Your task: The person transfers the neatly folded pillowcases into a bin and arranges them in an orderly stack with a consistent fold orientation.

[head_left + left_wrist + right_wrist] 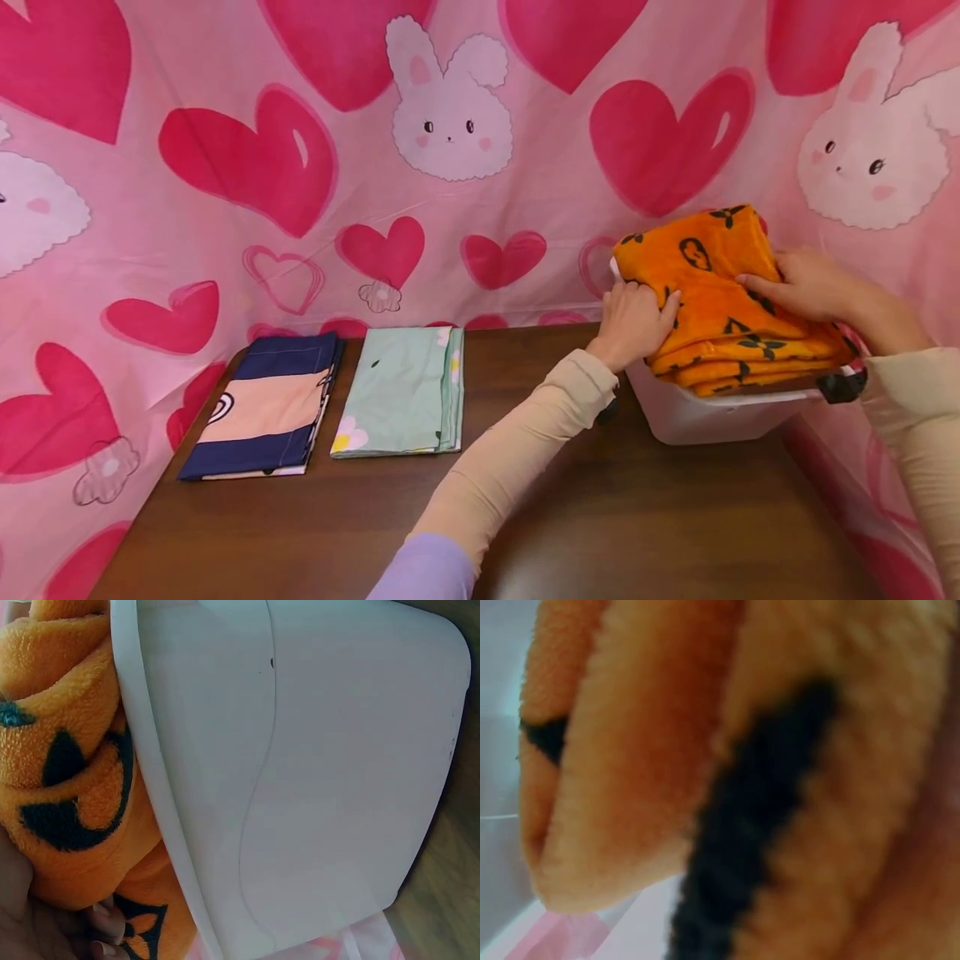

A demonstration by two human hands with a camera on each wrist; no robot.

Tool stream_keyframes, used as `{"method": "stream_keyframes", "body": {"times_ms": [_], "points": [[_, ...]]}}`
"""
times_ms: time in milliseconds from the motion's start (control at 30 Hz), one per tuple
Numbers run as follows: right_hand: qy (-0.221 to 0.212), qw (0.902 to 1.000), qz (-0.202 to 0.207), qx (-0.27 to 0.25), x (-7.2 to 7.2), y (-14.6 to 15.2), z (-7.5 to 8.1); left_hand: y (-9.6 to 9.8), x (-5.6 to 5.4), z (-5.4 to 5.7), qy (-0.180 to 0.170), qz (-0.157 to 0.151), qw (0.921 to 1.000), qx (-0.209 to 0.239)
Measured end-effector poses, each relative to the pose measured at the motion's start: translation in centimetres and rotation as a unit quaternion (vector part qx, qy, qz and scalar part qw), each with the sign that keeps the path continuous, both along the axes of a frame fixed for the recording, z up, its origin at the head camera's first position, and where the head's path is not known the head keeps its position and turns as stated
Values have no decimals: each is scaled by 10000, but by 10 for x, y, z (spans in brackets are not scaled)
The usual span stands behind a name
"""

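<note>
Orange blanket (708, 304), right of frame, is folded but apparently not fully seated in white bin (712, 423), pinched by left hand (634, 323) and right hand (813, 285); navy cloth (262, 408) and green cloth (397, 387) lie folded, left of centre.

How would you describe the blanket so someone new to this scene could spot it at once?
On the brown table, find the white bin at the far right end. The blanket is the thick folded bundle bulging above its rim. Unlike the flat navy cloth and green cloth further left, it is plush, bright orange with black motifs.
</note>
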State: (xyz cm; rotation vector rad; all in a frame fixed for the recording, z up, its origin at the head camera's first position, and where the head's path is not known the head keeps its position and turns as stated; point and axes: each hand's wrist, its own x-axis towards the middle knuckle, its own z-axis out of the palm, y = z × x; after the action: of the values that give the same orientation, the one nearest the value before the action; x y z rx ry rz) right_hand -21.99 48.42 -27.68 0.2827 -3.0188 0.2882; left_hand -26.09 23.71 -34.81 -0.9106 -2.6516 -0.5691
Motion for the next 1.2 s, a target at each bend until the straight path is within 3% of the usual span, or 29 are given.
{"method": "stream_keyframes", "body": {"times_ms": [267,567,967,1200], "points": [[-262,9992,-302,33,0,4,5,7,2,0,101,32,9998,-142],[-327,9977,-329,484,1,8,8,13,7,1,5,195,9987,-481],[-426,9964,-491,547,-3,12,8,29,12,1,-537,226,9974,-414],[-560,9953,-365,698,-4,14,6,32,12,-1,-758,277,9956,-466]]}}
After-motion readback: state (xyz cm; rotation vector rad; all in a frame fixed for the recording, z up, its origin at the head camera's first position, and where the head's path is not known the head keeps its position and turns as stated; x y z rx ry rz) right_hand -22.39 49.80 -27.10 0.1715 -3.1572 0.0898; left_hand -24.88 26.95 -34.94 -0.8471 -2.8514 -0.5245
